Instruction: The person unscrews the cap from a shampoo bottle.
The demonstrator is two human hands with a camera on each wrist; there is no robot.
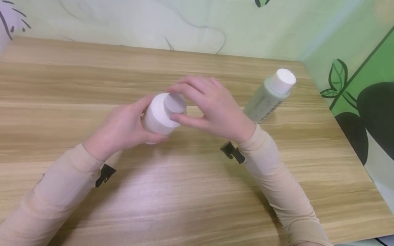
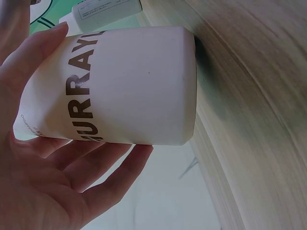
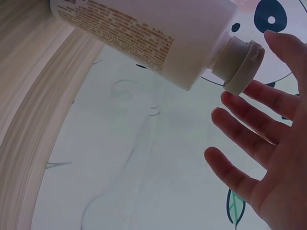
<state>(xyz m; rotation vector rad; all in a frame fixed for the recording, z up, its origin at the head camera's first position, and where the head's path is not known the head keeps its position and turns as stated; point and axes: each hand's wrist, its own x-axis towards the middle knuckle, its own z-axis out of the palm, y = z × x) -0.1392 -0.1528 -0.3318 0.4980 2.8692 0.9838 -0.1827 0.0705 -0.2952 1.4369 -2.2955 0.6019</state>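
Note:
My left hand (image 1: 123, 124) grips a white shampoo bottle (image 1: 157, 116) round its body, thumb on one side and fingers on the other. Dark brown capital letters run across the bottle (image 2: 139, 86), whose base is close to the table; I cannot tell whether they touch. A pale round cap (image 3: 244, 69) tops its narrow neck. Around that cap my right hand (image 1: 212, 106) spreads thumb and fingers. In the right wrist view, one fingertip is at the cap's lower rim, while the thumb (image 3: 283, 45) stands slightly off it.
A pale green bottle (image 1: 266, 99) with a white cap (image 1: 283, 81) stands upright on the wood-grain table (image 1: 184, 201), behind my right wrist. A wall with painted drawings (image 1: 154, 24) borders the table's far edge, and another painted wall (image 1: 354, 78) runs along the right.

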